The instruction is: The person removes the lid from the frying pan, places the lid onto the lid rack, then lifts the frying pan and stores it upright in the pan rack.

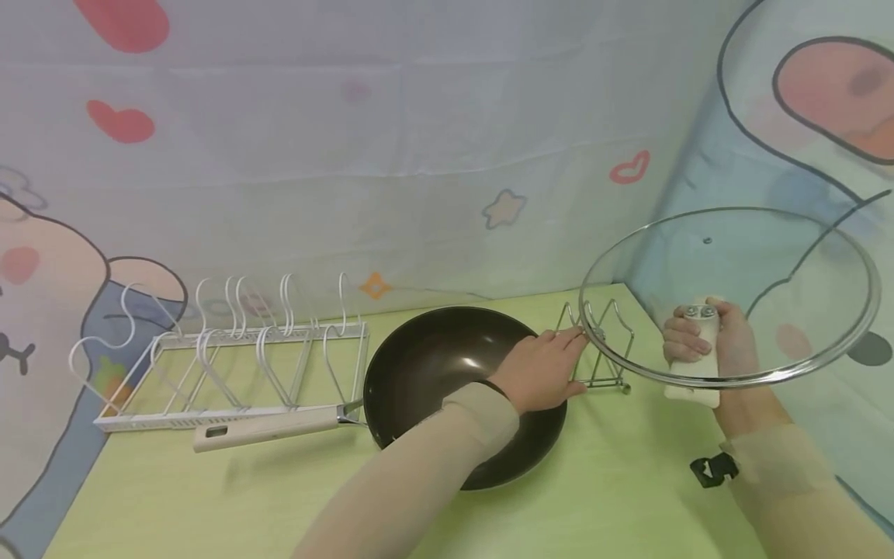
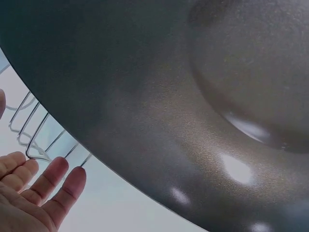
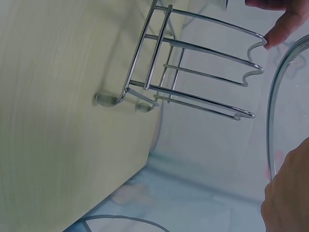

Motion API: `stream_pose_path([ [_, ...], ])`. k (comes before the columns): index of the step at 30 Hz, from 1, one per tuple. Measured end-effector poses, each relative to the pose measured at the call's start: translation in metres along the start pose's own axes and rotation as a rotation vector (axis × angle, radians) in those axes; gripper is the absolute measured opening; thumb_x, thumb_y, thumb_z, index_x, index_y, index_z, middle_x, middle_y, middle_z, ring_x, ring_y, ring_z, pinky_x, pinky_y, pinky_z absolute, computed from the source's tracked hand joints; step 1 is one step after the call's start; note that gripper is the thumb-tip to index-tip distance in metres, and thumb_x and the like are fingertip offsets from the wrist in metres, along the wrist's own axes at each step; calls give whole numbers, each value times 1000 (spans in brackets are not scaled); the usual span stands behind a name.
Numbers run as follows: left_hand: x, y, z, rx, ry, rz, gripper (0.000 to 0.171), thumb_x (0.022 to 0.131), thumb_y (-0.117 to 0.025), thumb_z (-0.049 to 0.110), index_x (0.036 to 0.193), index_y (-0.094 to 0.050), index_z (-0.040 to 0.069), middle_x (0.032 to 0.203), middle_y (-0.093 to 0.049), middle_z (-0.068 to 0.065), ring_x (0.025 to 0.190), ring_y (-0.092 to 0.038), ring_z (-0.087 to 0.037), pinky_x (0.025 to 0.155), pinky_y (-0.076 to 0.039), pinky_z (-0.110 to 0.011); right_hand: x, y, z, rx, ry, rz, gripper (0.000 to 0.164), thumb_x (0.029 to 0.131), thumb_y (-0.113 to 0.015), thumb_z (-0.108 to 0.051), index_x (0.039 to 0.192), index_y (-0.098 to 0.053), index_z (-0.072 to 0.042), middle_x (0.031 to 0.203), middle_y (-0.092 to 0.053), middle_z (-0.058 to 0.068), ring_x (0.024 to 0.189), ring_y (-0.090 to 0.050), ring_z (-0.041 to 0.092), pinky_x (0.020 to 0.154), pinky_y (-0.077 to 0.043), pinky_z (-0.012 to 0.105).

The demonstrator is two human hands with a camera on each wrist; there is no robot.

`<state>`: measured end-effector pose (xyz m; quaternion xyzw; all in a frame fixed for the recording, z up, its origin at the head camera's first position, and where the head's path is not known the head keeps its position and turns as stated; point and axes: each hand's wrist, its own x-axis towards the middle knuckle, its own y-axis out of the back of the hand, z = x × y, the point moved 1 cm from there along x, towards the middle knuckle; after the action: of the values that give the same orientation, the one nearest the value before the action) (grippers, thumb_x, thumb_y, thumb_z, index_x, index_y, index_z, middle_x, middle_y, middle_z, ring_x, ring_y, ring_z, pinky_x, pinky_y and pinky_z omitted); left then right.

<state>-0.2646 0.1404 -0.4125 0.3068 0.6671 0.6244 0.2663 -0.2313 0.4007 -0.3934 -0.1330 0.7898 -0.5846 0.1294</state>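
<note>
In the head view my right hand [image 1: 705, 338] grips the pale handle of a round glass lid [image 1: 768, 378] and holds it up, tilted, above the table's right side. The lid's steel rim [image 3: 271, 116] also shows in the right wrist view. My left hand [image 1: 541, 369] reaches across a dark frying pan [image 1: 447, 365] to a small chrome wire rack [image 1: 608, 382]. Its fingers [image 2: 67, 191] are spread and fairly straight. One fingertip meets the top of a rack wire [image 3: 258, 41] in the right wrist view. The left forearm hides part of the pan.
A long white rack [image 1: 230, 415] with curved dividers stands at the left. The pan's cream handle [image 1: 268, 428] points left along its front edge. Behind the green table [image 1: 615, 481] hangs a printed cloth [image 1: 433, 140], which also covers the right side.
</note>
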Motion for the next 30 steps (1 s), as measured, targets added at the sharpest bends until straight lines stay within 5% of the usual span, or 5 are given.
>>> stream_pose_path([
  [11, 4, -1, 1, 10, 23, -4, 78, 106, -56, 61, 169, -31, 22, 175, -35, 7, 154, -48, -16, 119, -49, -31, 5, 4, -11, -48, 12, -32, 31, 106, -41, -35, 98, -48, -6, 75, -29, -7, 61, -19, 6, 55, -28, 27],
  [22, 4, 2, 0, -3, 26, -46, 76, 106, -57, 60, 169, -29, 26, 175, -32, 10, 155, -46, -15, 120, -47, -31, 10, 4, -20, -168, 53, 134, 26, 101, -57, -31, 98, -40, -12, 69, -44, 0, 55, -26, 9, 46, -35, 28],
  [30, 4, 0, -1, 2, 22, -46, 76, 106, -57, 59, 169, -29, 27, 176, -30, 10, 155, -46, -15, 119, -49, -31, 17, 3, -24, -210, 30, 131, 24, 101, -56, -30, 97, -40, -12, 68, -45, 1, 54, -27, 10, 46, -36, 28],
])
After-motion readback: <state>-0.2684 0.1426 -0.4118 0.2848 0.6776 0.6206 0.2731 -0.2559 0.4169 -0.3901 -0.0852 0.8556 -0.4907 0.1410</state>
